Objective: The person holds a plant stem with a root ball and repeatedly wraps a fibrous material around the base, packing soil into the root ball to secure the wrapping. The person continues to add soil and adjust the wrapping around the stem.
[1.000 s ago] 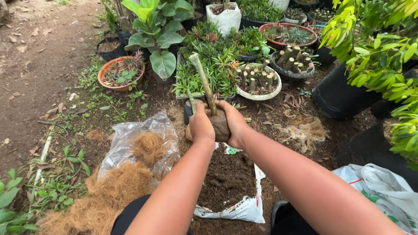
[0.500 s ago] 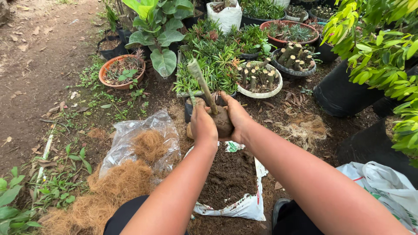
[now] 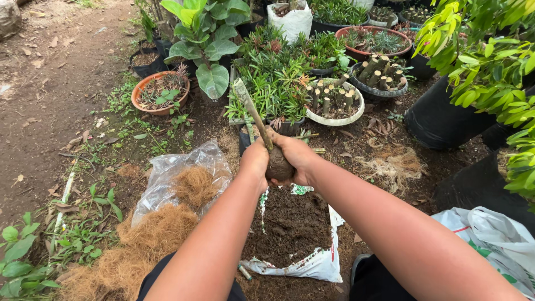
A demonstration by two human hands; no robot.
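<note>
Soil ball [image 3: 278, 165], apparently one cutting [image 3: 252, 114], two hands

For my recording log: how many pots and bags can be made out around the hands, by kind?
Terracotta pots: 2
White bowl pot: 1
Grey bowl pot: 1
Large black pot: 1
Clear bag of coconut fibre: 1
White sack of soil: 1
Total: 7

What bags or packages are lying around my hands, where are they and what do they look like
Clear plastic bag: left of the hands, crumpled, holding brown fibre.
White sack: below the hands, cut open flat, dark soil on it.
White bag: top centre among pots, upright.
White plastic bag: lower right, crumpled, green and red print.
</note>
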